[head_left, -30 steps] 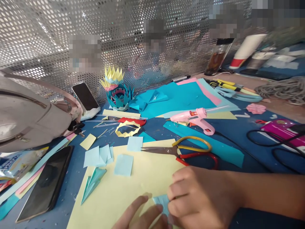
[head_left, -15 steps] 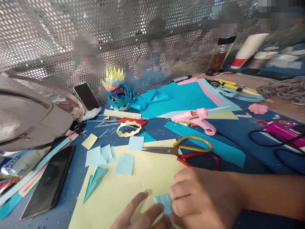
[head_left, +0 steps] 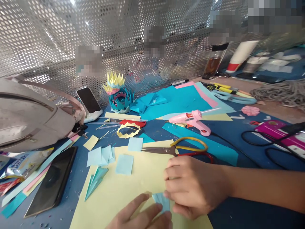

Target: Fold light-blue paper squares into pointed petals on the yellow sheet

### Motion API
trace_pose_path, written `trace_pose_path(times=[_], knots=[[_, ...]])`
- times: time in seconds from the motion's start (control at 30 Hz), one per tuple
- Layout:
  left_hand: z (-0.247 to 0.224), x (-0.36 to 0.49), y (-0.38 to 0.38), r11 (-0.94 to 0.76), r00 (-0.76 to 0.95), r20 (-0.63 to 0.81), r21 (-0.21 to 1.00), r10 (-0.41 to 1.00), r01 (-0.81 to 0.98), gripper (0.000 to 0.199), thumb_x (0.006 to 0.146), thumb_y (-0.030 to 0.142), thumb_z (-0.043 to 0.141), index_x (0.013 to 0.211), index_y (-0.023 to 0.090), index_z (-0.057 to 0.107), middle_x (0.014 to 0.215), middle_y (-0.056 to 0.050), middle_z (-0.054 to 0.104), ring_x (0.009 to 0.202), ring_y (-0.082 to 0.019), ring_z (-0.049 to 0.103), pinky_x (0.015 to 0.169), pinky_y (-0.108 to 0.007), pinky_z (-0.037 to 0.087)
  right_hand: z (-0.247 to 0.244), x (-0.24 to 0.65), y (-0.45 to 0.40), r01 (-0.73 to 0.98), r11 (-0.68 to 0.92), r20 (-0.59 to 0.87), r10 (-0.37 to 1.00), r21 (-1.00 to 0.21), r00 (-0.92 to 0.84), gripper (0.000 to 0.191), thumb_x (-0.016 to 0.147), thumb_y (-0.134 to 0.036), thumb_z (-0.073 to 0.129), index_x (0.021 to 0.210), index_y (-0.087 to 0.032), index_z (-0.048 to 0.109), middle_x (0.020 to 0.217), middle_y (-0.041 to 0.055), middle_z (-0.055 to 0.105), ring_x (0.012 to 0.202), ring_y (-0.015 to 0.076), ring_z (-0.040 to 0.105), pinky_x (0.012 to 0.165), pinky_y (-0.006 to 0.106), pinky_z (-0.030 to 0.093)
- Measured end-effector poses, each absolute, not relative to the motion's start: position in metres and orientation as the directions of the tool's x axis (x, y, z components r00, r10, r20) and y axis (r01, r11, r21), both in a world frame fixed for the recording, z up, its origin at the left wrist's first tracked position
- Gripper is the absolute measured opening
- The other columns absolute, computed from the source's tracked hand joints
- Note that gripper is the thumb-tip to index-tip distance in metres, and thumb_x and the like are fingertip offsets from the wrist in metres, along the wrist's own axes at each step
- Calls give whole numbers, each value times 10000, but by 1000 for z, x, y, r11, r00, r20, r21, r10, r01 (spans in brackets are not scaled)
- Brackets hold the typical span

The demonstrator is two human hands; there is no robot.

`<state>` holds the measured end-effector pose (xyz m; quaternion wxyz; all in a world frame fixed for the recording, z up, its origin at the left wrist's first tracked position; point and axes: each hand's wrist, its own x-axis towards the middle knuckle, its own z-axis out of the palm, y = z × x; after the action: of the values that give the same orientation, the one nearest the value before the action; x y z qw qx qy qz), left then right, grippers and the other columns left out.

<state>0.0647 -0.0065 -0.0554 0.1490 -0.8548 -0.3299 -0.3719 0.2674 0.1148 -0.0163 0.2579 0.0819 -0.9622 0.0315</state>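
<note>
A small folded piece of light blue paper (head_left: pixel 163 201) lies on the pale yellow sheet (head_left: pixel 143 183) between my two hands. My left hand (head_left: pixel 143 214) comes in from the bottom edge, its fingers spread and two of them resting on the paper; its thumb is hidden. My right hand (head_left: pixel 190 187) is curled closed at the paper's right edge, fingertips against it. Farther up the sheet lie light blue squares (head_left: pixel 124 164) and a folded blue paper point (head_left: pixel 96 181). Just beyond my right hand are scissors (head_left: pixel 166 150) with yellow and red handles.
A pink glue gun (head_left: pixel 194 121) trails a black cord. Behind stand paper lotus shapes (head_left: pixel 120 95), turquoise sheets (head_left: pixel 181 98) and a perforated metal screen (head_left: pixel 133 38). On the left are a phone (head_left: pixel 53 181) and a grey bag (head_left: pixel 33 117); a pink power strip (head_left: pixel 276 128) lies right.
My right hand has shifted slightly up and left, uncovering more of the blue paper. My left fingers stay on it. The whole view has shifted a little.
</note>
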Motion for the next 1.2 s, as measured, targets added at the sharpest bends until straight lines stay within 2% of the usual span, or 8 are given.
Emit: trace_pose_path(times=[0.1, 0.2, 0.27, 0.37, 0.47, 0.57, 0.77, 1.2], knots=[[-57, 71, -7, -723, 371, 828, 59, 421, 688, 403, 1071, 130, 438, 796, 199, 724, 709, 110, 758, 725, -13, 739, 1235, -248, 322, -15, 267, 112, -145, 989, 461, -132, 6, -878, 275, 910, -300, 613, 662, -182, 602, 680, -4, 565, 664, 161, 463, 607, 358, 353], [-40, 65, -5, -773, 513, 680, 127, 524, 622, 235, 1048, 184, 523, 929, 170, 726, 775, 64, 776, 788, -24, 745, 1165, -174, 394, -13, 266, 111, -157, 987, 463, -150, 24, -874, 275, 907, -267, 597, 649, -173, 591, 681, -4, 556, 667, 159, 460, 620, 350, 350], [-28, 59, -4, -860, 689, 560, 88, 460, 503, 215, 1052, 228, 515, 1023, 164, 718, 935, 6, 798, 940, -92, 750, 1102, -242, 495, -13, 266, 113, -171, 984, 479, -169, 41, -861, 272, 910, -253, 582, 651, -170, 591, 679, -2, 553, 676, 162, 463, 619, 344, 339], [-22, 54, -4, -848, 604, 629, 181, 489, 498, 193, 1033, 163, 507, 1054, 152, 699, 921, -31, 782, 885, -126, 734, 967, -263, 560, -13, 265, 115, -192, 977, 490, -212, 93, -845, 299, 916, -247, 581, 625, -181, 557, 669, -6, 540, 677, 163, 457, 613, 340, 320], [-23, 54, -4, -607, 464, 394, 456, 793, 651, 167, 1011, 228, 530, 1078, 206, 681, 1012, -50, 730, 919, -155, 696, 820, -261, 569, -15, 266, 116, -205, 969, 478, -248, 140, -843, 315, 955, -279, 562, 654, -186, 568, 692, -3, 561, 687, 165, 461, 631, 342, 324], [-17, 56, -1, -375, 320, 196, 508, 927, 775, 113, 907, 263, 694, 1003, 217, 658, 1004, -36, 689, 912, -186, 666, 774, -285, 538, -18, 266, 116, -195, 967, 444, -248, 161, -861, 289, 994, -320, 556, 742, -189, 609, 766, 5, 616, 745, 172, 499, 663, 341, 340], [0, 65, 7, -223, 246, 16, 483, 969, 847, 161, 810, 266, 772, 784, 208, 624, 824, 37, 662, 734, -159, 619, 728, -287, 412, -23, 263, 113, -110, 993, 403, -80, -52, -912, 216, 949, -373, 674, 962, -163, 624, 933, 35, 671, 821, 179, 542, 736, 310, 393], [6, 70, 0, -151, 210, -72, 479, 975, 865, 106, 811, 239, 748, 839, 220, 647, 910, 32, 682, 825, -173, 637, 812, -304, 376, -25, 262, 107, -33, 909, 330, 117, -416, -937, 398, 946, -543, 644, 871, -155, 592, 830, 20, 634, 773, 166, 527, 708, 273, 382]])
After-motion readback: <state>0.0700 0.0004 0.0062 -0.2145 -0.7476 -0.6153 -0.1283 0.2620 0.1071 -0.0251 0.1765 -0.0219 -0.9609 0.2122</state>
